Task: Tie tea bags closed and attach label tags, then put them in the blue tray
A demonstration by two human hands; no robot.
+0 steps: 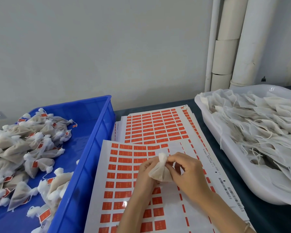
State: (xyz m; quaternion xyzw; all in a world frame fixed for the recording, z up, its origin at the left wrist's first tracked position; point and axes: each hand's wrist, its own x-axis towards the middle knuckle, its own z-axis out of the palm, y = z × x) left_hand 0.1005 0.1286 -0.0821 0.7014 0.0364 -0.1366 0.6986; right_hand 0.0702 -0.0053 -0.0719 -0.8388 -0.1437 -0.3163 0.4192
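Note:
Both my hands hold one white mesh tea bag (160, 172) above a sheet of orange label stickers (123, 167). My left hand (145, 174) grips the bag's body from the left. My right hand (186, 172) pinches the bag at its gathered neck, just below the puffed top. The blue tray (94, 132) stands on the left, holding several tied tea bags with orange tags (23, 148).
A white tray (225, 158) at the right is heaped with untied tea bags and loose strings (259, 125). More label sheets (156, 126) lie stacked behind the front sheet. White pipes (228, 44) run up the wall at the back right.

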